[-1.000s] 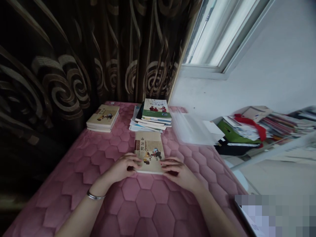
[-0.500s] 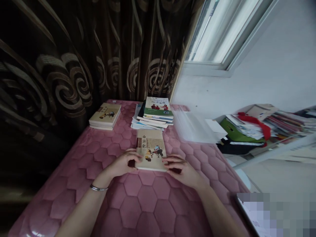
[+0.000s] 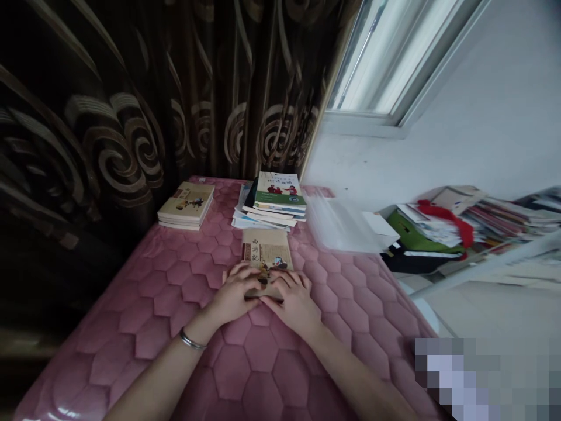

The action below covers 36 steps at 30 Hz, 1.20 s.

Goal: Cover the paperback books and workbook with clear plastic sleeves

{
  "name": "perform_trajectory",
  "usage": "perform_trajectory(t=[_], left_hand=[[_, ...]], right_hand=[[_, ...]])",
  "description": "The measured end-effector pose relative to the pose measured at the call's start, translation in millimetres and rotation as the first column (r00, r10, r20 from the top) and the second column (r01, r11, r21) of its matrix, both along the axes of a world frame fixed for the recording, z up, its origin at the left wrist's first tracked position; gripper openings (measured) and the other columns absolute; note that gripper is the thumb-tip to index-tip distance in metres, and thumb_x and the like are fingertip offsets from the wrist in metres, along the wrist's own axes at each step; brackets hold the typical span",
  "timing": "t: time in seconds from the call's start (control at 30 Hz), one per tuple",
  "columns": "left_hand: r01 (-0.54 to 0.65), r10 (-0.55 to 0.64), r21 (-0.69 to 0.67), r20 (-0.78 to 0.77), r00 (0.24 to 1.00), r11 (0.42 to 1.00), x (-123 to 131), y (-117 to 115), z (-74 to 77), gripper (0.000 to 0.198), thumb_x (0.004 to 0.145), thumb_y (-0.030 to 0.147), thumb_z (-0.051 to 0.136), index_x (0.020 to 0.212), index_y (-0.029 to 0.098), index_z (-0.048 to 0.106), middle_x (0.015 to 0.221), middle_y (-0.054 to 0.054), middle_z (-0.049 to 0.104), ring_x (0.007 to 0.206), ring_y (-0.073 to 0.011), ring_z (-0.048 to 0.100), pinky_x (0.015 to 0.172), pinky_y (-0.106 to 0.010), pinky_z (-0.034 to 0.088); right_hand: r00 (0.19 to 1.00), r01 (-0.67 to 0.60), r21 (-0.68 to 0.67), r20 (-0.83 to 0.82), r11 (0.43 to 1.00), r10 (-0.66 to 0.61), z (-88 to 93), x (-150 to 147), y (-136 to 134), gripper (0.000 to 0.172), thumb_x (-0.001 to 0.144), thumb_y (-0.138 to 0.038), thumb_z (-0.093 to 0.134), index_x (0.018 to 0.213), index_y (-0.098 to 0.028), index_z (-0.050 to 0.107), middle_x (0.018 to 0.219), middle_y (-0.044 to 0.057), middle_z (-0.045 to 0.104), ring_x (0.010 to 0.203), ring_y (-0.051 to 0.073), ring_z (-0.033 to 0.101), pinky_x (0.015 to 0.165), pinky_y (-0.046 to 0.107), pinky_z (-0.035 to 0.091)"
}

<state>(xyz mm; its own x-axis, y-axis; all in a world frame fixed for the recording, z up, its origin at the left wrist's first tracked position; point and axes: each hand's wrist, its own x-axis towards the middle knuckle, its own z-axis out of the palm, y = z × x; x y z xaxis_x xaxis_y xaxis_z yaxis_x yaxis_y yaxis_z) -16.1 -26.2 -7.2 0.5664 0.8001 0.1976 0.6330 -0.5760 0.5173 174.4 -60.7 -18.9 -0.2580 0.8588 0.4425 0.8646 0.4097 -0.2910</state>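
Note:
A beige book (image 3: 268,241) with dark vertical characters and painted figures on its cover lies flat before me, its far end pointing away. My left hand (image 3: 235,294) is closed on the near left corner, fingers over the cover and thumb at the front edge. On the near right corner, my right hand (image 3: 293,298) grips the same book in the same way. The two thumbs almost meet at its near edge. My fingers hide the lower part of the cover picture.
Similar beige books (image 3: 186,202) are stacked at the far left of the pink quilted surface (image 3: 263,362). A mixed pile of books (image 3: 280,190) stands behind the held book. To its right is a translucent plastic box (image 3: 339,225). Dark curtains (image 3: 210,88) hang behind.
Both hands have moved inward from the book's sides, and their fingers now lie over the near part of its cover. The book stays in about the same place.

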Motion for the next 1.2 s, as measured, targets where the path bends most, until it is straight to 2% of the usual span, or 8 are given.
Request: perform_trajectory(t=[0.13,0.37,0.5,0.67,0.87,0.93,1.03,1.2], left_hand=[[0.001,-0.001,-0.014,0.004,1.0,1.0,-11.1,6.5,0.5,0.022,0.071,0.02,0.073,0.091,0.03,0.071,0.127,-0.002,0.061,0.131,-0.0293,0.035,0.103,-0.052,0.026],[0.037,-0.039,-0.118,-0.014,0.999,0.992,-31.4,19.3,0.2,0.037,0.065,0.018,0.078,0.096,0.036,0.072,0.127,0.002,0.061,0.131,-0.0291,0.034,0.105,-0.052,0.022],[0.06,-0.059,-0.163,0.011,0.998,0.985,-34.4,22.1,-1.7,0.037,0.066,0.02,0.078,0.099,0.037,0.072,0.128,0.002,0.06,0.131,-0.0279,0.034,0.107,-0.051,0.02],[0.099,-0.092,-0.169,0.049,0.995,0.981,-36.5,23.4,-1.4,0.035,0.068,0.021,0.077,0.1,0.036,0.072,0.13,0.001,0.059,0.13,-0.0267,0.035,0.107,-0.049,0.022],[0.11,-0.102,-0.185,0.052,0.993,0.976,-35.8,23.8,0.9,0.034,0.067,0.021,0.078,0.098,0.034,0.071,0.131,0.001,0.057,0.128,-0.0267,0.037,0.106,-0.05,0.023],[0.11,-0.1,-0.18,0.063,0.993,0.977,-35.1,24.0,0.1,0.034,0.065,0.022,0.079,0.096,0.033,0.071,0.13,0.001,0.057,0.128,-0.0268,0.038,0.106,-0.049,0.024],[0.104,-0.092,-0.159,0.079,0.993,0.982,-33.6,24.1,-2.4,0.032,0.064,0.019,0.079,0.093,0.031,0.071,0.128,0.001,0.058,0.128,-0.0271,0.037,0.104,-0.049,0.025],[0.096,-0.084,-0.143,0.09,0.992,0.985,-31.5,23.1,-5.2,0.029,0.066,0.018,0.076,0.091,0.03,0.071,0.127,0.0,0.058,0.127,-0.0269,0.038,0.104,-0.05,0.026]], right_hand=[[0.999,-0.048,0.008,0.007,0.999,0.048,-1.7,13.7,0.9,0.018,0.081,-0.039,0.067,0.09,-0.023,0.065,0.114,0.005,0.067,0.11,0.026,0.052,0.09,0.042,0.033],[0.977,-0.209,-0.004,-0.028,0.978,0.209,-1.1,67.0,6.2,0.004,0.082,-0.029,0.065,0.084,-0.026,0.068,0.106,0.003,0.071,0.108,0.023,0.056,0.09,0.041,0.042],[0.955,-0.286,-0.026,-0.088,0.958,0.283,-1.6,81.6,10.7,0.006,0.083,-0.029,0.065,0.084,-0.027,0.07,0.105,0.003,0.071,0.108,0.023,0.057,0.095,0.045,0.043],[0.927,-0.358,-0.093,-0.16,0.929,0.341,-1.1,87.2,14.3,0.013,0.084,-0.029,0.065,0.094,-0.029,0.073,0.114,0.003,0.069,0.111,0.023,0.057,0.098,0.048,0.043],[0.854,-0.45,-0.284,-0.413,0.847,0.316,5.4,91.6,12.4,0.022,0.088,-0.032,0.057,0.105,-0.029,0.071,0.127,0.005,0.06,0.116,0.021,0.056,0.099,0.042,0.046],[0.837,-0.436,-0.333,-0.491,0.836,0.241,4.5,91.7,16.1,0.023,0.089,-0.035,0.054,0.102,-0.028,0.072,0.129,0.005,0.059,0.116,0.021,0.056,0.098,0.04,0.047],[0.855,-0.307,-0.381,-0.512,0.872,0.077,1.8,88.9,31.0,0.023,0.087,-0.037,0.054,0.095,-0.026,0.073,0.125,0.006,0.061,0.115,0.022,0.057,0.094,0.038,0.049],[0.944,-0.09,-0.371,-0.327,0.924,-0.039,1.3,77.3,78.1,0.032,0.084,-0.028,0.055,0.115,-0.023,0.063,0.122,0.008,0.061,0.105,0.02,0.061,0.09,0.035,0.05]])
